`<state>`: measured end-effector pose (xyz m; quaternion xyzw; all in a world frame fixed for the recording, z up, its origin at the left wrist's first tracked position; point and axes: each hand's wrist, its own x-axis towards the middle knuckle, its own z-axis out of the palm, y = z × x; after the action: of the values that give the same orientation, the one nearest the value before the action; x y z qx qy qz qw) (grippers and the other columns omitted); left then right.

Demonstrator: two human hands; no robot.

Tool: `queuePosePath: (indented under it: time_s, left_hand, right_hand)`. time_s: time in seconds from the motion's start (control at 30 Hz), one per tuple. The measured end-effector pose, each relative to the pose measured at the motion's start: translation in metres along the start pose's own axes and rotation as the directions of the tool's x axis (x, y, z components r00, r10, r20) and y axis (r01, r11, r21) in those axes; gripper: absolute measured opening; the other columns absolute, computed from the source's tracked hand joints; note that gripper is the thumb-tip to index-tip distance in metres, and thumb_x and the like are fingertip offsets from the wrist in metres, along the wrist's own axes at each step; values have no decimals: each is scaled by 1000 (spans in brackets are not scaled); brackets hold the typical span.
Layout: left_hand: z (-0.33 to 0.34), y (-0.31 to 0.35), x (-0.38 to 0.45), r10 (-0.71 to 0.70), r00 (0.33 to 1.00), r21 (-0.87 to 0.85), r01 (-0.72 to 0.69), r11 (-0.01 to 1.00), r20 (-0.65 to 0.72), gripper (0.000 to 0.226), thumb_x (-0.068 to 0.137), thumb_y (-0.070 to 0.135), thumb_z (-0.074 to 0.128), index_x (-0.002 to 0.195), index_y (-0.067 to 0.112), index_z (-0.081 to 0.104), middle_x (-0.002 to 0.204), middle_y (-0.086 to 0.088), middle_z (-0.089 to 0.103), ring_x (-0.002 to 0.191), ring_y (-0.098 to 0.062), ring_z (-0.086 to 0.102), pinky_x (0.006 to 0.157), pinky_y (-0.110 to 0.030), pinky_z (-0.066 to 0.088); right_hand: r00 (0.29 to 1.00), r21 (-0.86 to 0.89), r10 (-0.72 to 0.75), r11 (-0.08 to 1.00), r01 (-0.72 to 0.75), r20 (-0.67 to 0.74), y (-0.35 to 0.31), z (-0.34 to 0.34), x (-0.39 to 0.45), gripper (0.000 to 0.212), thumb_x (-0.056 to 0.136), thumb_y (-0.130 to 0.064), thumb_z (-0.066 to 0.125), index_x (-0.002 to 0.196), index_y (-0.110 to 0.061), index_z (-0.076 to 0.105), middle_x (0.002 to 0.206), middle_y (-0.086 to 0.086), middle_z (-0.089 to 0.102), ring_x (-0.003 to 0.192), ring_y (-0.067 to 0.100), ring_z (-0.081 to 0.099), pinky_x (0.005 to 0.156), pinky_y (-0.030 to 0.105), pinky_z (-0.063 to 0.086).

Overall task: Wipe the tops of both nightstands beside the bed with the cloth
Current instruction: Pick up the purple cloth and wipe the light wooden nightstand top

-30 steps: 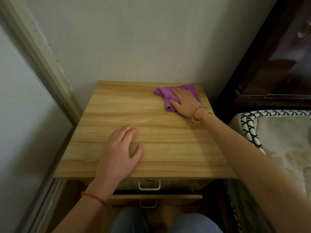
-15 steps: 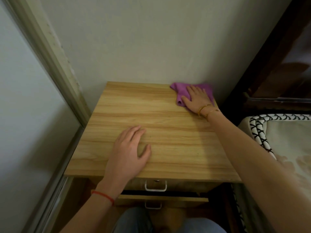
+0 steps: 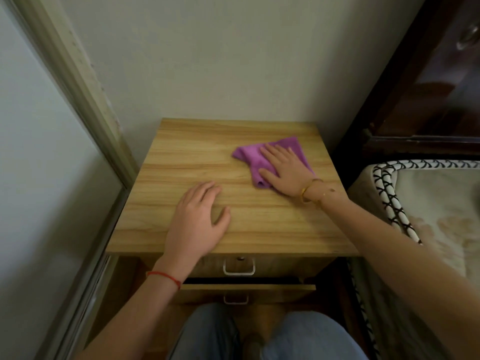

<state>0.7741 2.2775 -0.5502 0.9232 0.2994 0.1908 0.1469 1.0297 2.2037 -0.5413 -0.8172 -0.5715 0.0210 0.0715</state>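
Observation:
A light wooden nightstand [image 3: 259, 219] stands against the wall in front of me. On the right half of its top lies a purple cloth [image 3: 249, 158]. My right hand [image 3: 284, 170] presses flat on the cloth with straight fingers. My left hand [image 3: 198, 219] rests palm down on the bare wood near the front edge, holding nothing. Part of the cloth is hidden under my right palm.
The bed's mattress [image 3: 428, 203] with black-and-white piping lies close on the right, under a dark wooden headboard [image 3: 428, 100]. A sliding door frame [image 3: 78, 94] runs along the left. Two drawers with metal handles [image 3: 239, 267] sit below the top, the lower one slightly out.
My right hand has slid the cloth from the back right corner toward me and a little to the left. My left hand has stayed in place.

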Motion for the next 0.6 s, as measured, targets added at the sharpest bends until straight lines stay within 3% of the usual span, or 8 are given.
queuePosePath:
  time_s: [0.07,0.23,0.47,0.6]
  left_hand:
    - [1,0,0,-6,1000,9,6,1000,8,53,94,45,50,139,19,49,147,2,45,138,-15,34,113,-26,16]
    - [-1,2,-1,-5,1000,8,5,1000,22,56,95,47,46,142,18,45,150,1,41,140,-16,31,116,-30,18]
    - [-2,3,-2,-13,999,0,13,1000,37,57,95,48,45,143,19,44,150,-1,40,140,-18,32,118,-36,22]
    - [0,1,-2,-9,999,-6,9,1000,40,58,94,50,43,143,18,44,151,-2,40,141,-19,32,118,-41,26]
  right_hand:
    - [998,1,-54,999,54,8,4,0,-25,72,89,-57,23,152,-21,14,159,1,13,146,19,9,116,33,-2]
    - [973,-27,232,972,-231,9,42,-10,-32,67,96,-53,30,151,-19,14,159,4,12,146,22,9,117,39,-1]
    - [999,49,-52,997,51,4,-28,-3,-122,69,92,-63,23,151,-30,8,158,-9,8,145,11,4,118,33,-2]
    - [983,32,181,983,-181,-1,13,-11,-129,74,90,-66,27,151,-27,11,159,-3,11,146,17,7,117,33,-3]
